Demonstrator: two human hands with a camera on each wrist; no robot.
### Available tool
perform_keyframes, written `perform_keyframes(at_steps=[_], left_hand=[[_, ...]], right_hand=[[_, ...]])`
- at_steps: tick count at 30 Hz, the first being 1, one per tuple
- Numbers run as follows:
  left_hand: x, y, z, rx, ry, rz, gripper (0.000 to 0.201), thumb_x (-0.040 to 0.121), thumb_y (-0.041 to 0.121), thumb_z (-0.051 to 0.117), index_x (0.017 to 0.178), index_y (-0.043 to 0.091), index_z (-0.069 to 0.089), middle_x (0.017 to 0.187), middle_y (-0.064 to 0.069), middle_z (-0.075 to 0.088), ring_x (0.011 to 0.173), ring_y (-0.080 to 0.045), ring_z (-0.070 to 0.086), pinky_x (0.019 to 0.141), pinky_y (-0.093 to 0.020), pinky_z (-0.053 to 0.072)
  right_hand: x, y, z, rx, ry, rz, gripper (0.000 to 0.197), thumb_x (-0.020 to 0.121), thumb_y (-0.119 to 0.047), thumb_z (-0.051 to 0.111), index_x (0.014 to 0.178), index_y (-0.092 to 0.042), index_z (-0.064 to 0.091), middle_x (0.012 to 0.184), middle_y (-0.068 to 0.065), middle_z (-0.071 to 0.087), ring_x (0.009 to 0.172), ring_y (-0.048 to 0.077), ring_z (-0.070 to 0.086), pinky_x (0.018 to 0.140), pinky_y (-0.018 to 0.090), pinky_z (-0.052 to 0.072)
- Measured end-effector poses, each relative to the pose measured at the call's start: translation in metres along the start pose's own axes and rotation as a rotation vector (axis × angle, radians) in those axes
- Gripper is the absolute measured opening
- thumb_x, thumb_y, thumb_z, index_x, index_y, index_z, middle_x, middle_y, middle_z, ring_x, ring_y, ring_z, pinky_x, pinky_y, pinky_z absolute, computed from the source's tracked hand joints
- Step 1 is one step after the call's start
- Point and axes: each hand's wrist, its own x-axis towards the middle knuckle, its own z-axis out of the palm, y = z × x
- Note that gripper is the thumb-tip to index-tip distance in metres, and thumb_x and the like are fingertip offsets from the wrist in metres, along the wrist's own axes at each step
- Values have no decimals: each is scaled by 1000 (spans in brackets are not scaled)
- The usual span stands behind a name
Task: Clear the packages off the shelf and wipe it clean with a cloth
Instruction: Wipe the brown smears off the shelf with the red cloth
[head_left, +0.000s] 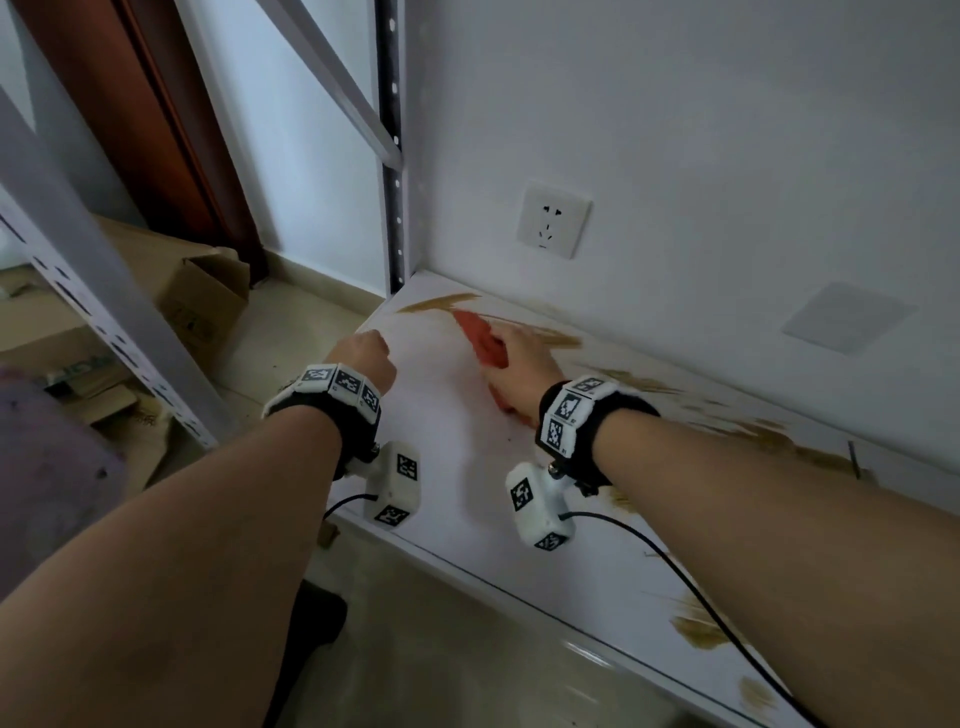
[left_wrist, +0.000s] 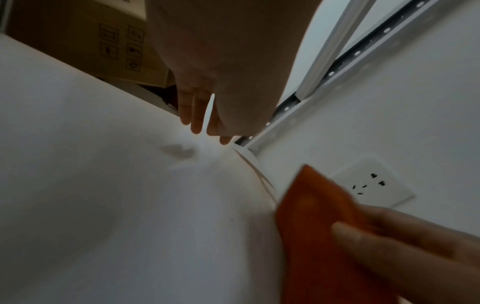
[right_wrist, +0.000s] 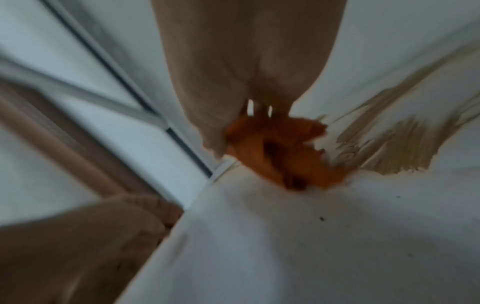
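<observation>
The white shelf board (head_left: 447, 426) carries brown smeared stains (head_left: 561, 338) along its back edge and at the front right. My right hand (head_left: 519, 358) lies on an orange-red cloth (head_left: 480, 338) near the shelf's back left corner and grips it, bunched under the fingers (right_wrist: 280, 148). The cloth's tip sticks out past the hand toward the corner (left_wrist: 311, 216). My left hand (head_left: 366, 358) is at the shelf's left end, with straight fingers (left_wrist: 194, 115) whose tips touch the board. It holds nothing. No packages show on the shelf.
The metal upright (head_left: 395, 156) stands at the shelf's back left corner, and another upright (head_left: 78, 260) at the front left. A wall socket (head_left: 553, 218) sits above the shelf. Cardboard boxes (head_left: 202, 296) lie on the floor to the left.
</observation>
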Motion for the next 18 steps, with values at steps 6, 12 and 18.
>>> perform_keyframes(at_steps=[6, 12, 18], left_hand=[[-6, -19, 10, 209, -4, 72, 40, 89, 10, 39, 122, 16, 62, 123, -10, 60, 110, -27, 58, 87, -32, 48], [-1, -21, 19, 316, 58, 113, 31, 91, 12, 39, 106, 11, 66, 110, -10, 65, 100, -27, 62, 81, -32, 48], [4, -11, 29, 420, 141, 126, 28, 92, 12, 38, 107, 8, 61, 112, -11, 64, 107, -27, 59, 84, -33, 46]], right_hand=[[-2, 2, 40, -297, -344, -147, 53, 90, -16, 52, 140, -27, 40, 156, -4, 18, 142, 27, 19, 113, 50, 26], [8, -21, 55, -470, -562, -203, 65, 95, -13, 38, 151, -31, 11, 160, -6, -5, 147, 29, -3, 115, 59, 8], [27, -20, 69, -450, -499, -222, 58, 98, -26, 32, 148, -42, 8, 159, -14, -6, 146, 33, -9, 116, 56, 0]])
